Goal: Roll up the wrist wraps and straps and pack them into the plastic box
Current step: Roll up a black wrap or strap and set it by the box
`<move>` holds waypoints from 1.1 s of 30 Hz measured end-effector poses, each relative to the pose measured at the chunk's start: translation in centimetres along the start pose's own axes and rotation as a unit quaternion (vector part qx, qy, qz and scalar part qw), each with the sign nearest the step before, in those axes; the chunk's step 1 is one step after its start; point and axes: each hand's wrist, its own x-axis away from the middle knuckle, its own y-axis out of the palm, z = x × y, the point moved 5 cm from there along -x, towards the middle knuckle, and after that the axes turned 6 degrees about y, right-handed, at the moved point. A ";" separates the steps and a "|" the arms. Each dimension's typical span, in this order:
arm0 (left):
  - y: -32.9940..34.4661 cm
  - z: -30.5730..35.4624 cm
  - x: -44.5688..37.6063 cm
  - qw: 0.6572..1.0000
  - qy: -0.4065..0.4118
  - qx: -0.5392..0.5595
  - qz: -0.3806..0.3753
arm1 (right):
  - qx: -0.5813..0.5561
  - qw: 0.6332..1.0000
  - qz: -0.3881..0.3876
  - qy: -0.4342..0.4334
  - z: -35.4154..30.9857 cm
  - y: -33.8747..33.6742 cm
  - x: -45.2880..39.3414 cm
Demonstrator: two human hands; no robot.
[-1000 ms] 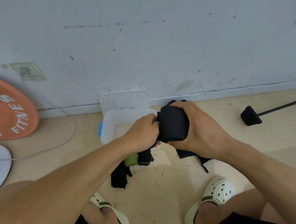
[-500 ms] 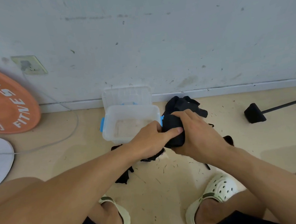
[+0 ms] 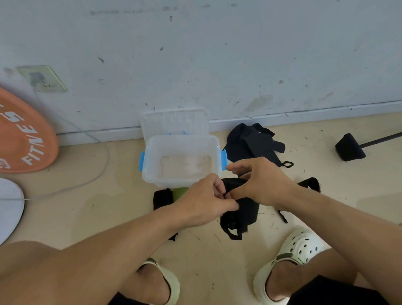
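Observation:
A black wrist wrap (image 3: 244, 212), partly rolled, is held low over the floor between both hands, with a loose loop hanging below it. My left hand (image 3: 203, 202) pinches its left side and my right hand (image 3: 258, 184) grips its top. The clear plastic box (image 3: 150, 176) with blue latches stands open and empty just behind my hands, its lid (image 3: 175, 123) leaning on the wall. A heap of black straps (image 3: 250, 142) lies right of the box. Another black wrap (image 3: 161, 197) and a green piece (image 3: 180, 192) lie in front of the box.
An orange weight plate (image 3: 13, 136) leans on the wall at the left, above a white disc (image 3: 2, 207) and a grey cable (image 3: 98, 171). A black bar end (image 3: 350, 147) lies at the right. My two pale clogs (image 3: 298, 247) stand below the hands.
Both hands have dropped lower and toward me with the wrap. The wrap looks looser now, with a loop hanging down. The strap heap by the box has come into full view.

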 end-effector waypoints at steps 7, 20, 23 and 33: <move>1.4 -2.4 -0.3 0.998 -0.045 0.045 0.029 | -0.103 0.991 -0.027 0.083 0.5 3.2 -0.7; -0.2 -4.8 0.5 0.992 -0.057 0.059 0.093 | -0.338 0.920 -0.064 0.189 0.5 7.1 -1.3; -0.9 -5.7 0.5 0.994 -0.054 0.064 0.070 | -0.248 0.941 -0.162 0.162 0.0 7.4 -1.7; -2.5 -7.8 1.6 0.996 -0.083 0.023 0.031 | -0.215 0.894 -0.344 0.189 2.0 9.2 -1.0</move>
